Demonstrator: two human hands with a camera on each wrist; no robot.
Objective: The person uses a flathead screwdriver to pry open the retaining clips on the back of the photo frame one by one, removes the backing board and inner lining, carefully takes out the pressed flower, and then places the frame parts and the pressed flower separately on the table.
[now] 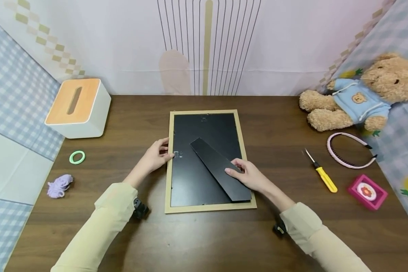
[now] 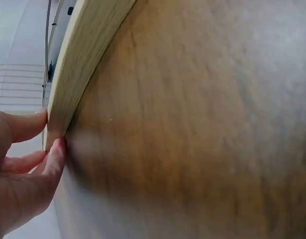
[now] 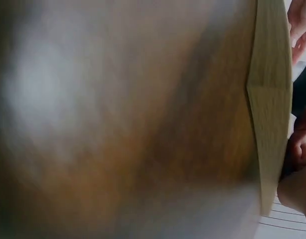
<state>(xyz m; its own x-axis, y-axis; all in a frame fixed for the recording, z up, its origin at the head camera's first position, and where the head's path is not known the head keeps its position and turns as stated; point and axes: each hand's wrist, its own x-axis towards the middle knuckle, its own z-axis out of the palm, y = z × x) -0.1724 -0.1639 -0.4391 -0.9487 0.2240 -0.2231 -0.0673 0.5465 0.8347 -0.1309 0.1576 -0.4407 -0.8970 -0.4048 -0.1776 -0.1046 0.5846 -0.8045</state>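
1. Pale cream cloth sleeves (image 1: 98, 219) reach over the brown wooden table (image 1: 197, 241).
2. Left hand (image 1: 157, 154) pinches the light wooden picture frame (image 1: 210, 208), lying back-up mid-table.
3. Right hand (image 1: 249, 174) grips the long flat black stand (image 1: 217, 164), slanting across.
4. Flat black back board (image 1: 193, 181) looks already in; whether the stand is joined, I can't tell.

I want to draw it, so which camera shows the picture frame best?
The head view, because the picture frame fits fully inside it, seen from above. The left wrist view has only a stretch of its pale rim; the right wrist view, mainly one corner.
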